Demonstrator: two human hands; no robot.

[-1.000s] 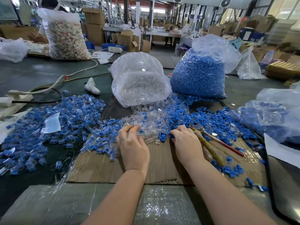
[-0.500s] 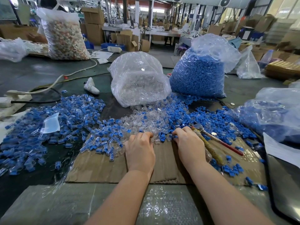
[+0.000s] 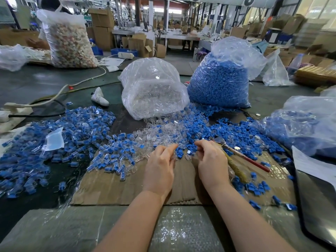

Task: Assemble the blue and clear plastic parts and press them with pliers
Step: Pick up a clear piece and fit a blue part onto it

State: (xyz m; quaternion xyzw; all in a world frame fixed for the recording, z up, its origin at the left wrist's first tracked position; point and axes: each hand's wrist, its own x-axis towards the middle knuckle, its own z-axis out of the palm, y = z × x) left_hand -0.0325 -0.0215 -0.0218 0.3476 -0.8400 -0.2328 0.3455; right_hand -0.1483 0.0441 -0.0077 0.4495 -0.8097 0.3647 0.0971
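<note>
Loose clear plastic parts (image 3: 161, 130) and loose blue parts (image 3: 231, 129) lie heaped at the far edge of a cardboard sheet (image 3: 127, 186). My left hand (image 3: 160, 170) hovers over the near edge of the heap, its fingertips pinching a clear part (image 3: 174, 155). My right hand (image 3: 211, 160) is beside it, a little apart, fingers curled round a small blue part (image 3: 189, 152). Pliers (image 3: 238, 153) with one red handle and one yellow-wrapped handle lie on the cardboard just right of my right hand, untouched.
A bag of clear parts (image 3: 152, 91) and a bag of blue parts (image 3: 218, 82) stand behind the heap. Several joined blue-and-clear pieces (image 3: 54, 142) spread to the left. Another plastic bag (image 3: 301, 124) lies at right; cables (image 3: 36, 115) run at far left.
Both hands have come up off the heap and drawn closer together. The left hand moved right and now pinches a clear part; the right hand lifted holding a blue part.
</note>
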